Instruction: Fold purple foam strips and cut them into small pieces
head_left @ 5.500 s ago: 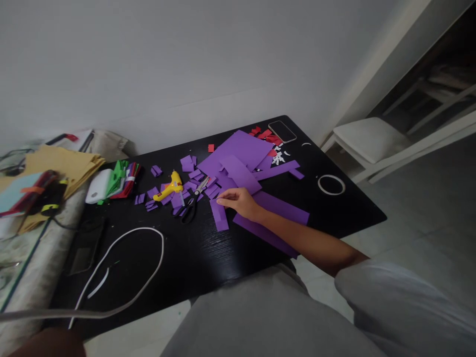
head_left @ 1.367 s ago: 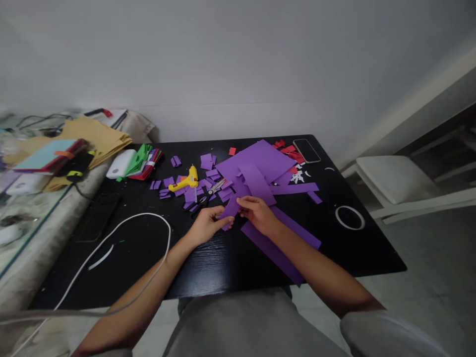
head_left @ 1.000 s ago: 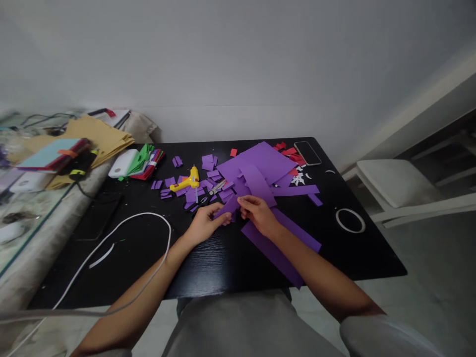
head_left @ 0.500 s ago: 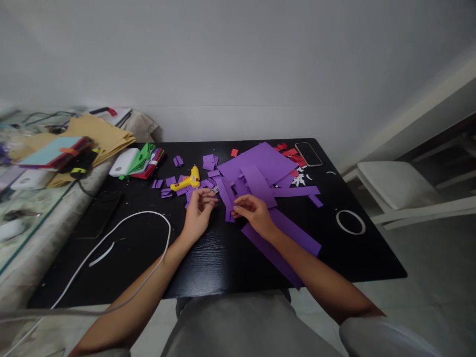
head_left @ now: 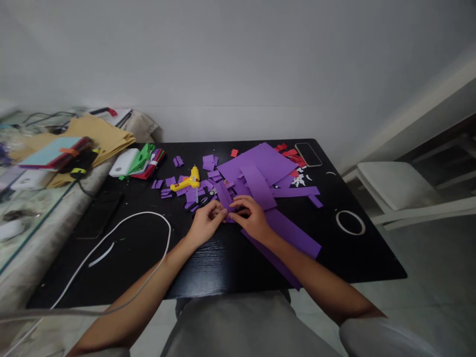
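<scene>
Around the middle of the black table [head_left: 372,263], between its near and far edges, the left hand [head_left: 206,220] and the right hand [head_left: 253,218] pinch, with thumbs and fingers, the near end of a purple paper strip [head_left: 223,196]. The long axis of this strip runs away from the person, and its free end points to the far edge, leaning somewhat toward the left far corner. The yellow glue gun [head_left: 188,182] lies beyond the left hand, with its nozzle toward the far edge.
</scene>
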Motion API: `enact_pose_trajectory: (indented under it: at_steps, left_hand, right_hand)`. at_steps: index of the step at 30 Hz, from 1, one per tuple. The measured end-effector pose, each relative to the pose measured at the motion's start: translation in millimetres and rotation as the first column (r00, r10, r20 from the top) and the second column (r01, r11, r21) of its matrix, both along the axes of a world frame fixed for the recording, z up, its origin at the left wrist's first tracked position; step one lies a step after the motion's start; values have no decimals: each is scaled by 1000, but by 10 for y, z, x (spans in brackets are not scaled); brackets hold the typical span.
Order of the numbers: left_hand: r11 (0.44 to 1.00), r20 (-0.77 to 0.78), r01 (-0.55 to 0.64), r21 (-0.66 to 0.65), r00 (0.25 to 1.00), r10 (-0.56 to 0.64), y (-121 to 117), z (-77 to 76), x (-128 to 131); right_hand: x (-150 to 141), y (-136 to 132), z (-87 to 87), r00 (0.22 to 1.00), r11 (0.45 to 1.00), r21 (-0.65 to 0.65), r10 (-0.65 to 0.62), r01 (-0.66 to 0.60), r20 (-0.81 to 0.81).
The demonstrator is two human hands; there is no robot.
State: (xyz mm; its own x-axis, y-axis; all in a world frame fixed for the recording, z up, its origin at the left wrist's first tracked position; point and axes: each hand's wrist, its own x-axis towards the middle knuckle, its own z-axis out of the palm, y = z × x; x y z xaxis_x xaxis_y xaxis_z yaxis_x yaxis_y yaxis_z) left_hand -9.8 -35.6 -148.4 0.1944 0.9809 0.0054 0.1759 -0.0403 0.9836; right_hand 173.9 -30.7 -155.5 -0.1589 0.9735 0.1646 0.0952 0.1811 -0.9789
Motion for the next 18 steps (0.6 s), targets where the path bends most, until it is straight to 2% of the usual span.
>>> enact_pose_trajectory:
  at_steps: [5,11,18]
  left_hand:
    - [999,69,43,-32,997,-41,-15,-10,18]
    - [996,150,73,-54,987,-64,-17,-44,38]
    - [993,149,96,-66,985,-85,-14,-54,26]
  right_hand:
    - [-7,0,-27,1000,998,53,-14,14,9]
    - [-9,25,-91,999,1000,2,-2,2,-35]
    - [-7,27,-80,1000,997,68,-23,22,18]
